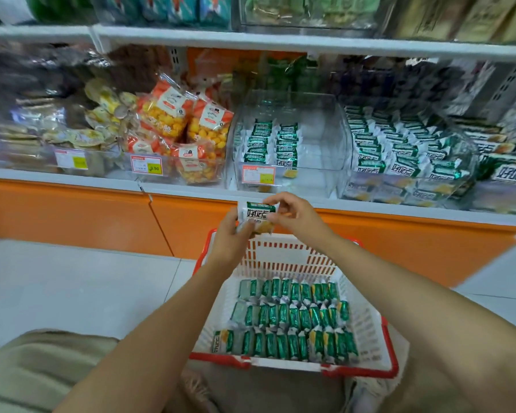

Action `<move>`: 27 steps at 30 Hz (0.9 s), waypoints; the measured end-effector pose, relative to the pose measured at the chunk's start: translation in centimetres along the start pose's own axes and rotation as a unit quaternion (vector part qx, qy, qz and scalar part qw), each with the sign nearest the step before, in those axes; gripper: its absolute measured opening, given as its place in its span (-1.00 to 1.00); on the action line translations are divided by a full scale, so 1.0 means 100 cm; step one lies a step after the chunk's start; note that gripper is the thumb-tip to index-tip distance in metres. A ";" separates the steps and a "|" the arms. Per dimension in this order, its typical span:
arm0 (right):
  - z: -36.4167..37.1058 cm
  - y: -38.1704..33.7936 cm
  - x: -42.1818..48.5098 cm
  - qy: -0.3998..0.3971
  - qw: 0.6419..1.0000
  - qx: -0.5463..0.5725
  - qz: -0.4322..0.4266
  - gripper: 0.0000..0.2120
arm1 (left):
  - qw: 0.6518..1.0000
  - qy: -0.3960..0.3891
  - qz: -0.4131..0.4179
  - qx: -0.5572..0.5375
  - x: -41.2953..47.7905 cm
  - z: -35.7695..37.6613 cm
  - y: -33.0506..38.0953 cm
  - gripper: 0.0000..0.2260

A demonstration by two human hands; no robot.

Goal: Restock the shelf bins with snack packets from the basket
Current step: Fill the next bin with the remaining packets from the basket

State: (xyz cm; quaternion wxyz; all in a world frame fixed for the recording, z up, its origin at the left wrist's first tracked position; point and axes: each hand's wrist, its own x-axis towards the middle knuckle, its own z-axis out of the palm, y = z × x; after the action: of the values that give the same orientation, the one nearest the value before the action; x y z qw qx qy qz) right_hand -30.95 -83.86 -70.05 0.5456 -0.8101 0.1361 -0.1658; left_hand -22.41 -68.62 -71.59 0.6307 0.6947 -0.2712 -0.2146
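A white basket with a red rim (367,329) sits on the floor below me, holding several rows of green-and-white snack packets (289,320). Above its far edge, my left hand (231,231) and my right hand (292,214) together hold a small stack of the same packets (258,214), label facing me. Straight ahead on the lower shelf stands a clear bin (328,150), partly filled with two short rows of matching packets (273,144) on its left side. The right half of that bin is bare.
To the right, a clear bin (411,153) is packed with the same green packets. Orange-and-yellow snack bags (185,126) fill the bin to the left. The shelf's white edge (191,190) and orange base panel (72,213) run across in front. My knee (42,371) shows at bottom left.
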 end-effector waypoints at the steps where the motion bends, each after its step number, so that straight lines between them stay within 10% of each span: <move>1: -0.005 -0.005 0.003 0.001 1.000 -0.016 -0.014 -0.77 | 1.000 0.000 0.012 0.004 0.003 0.000 0.007 -0.86; 12: -0.087 -0.049 0.074 0.208 0.968 -0.127 -0.053 -0.82 | 0.928 0.069 0.166 0.325 0.065 -0.005 0.047 -0.61; 27: -0.098 0.002 0.152 0.037 0.927 -0.349 0.128 -0.78 | 0.820 0.061 0.255 0.509 0.119 -0.003 -0.004 -0.50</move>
State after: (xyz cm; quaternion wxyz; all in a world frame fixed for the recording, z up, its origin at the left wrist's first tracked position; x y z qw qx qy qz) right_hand -21.24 -98.25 -64.94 0.2391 -0.9183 0.3083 -0.0668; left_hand -13.08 -76.10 -71.46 0.2346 0.8345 -0.4704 0.1652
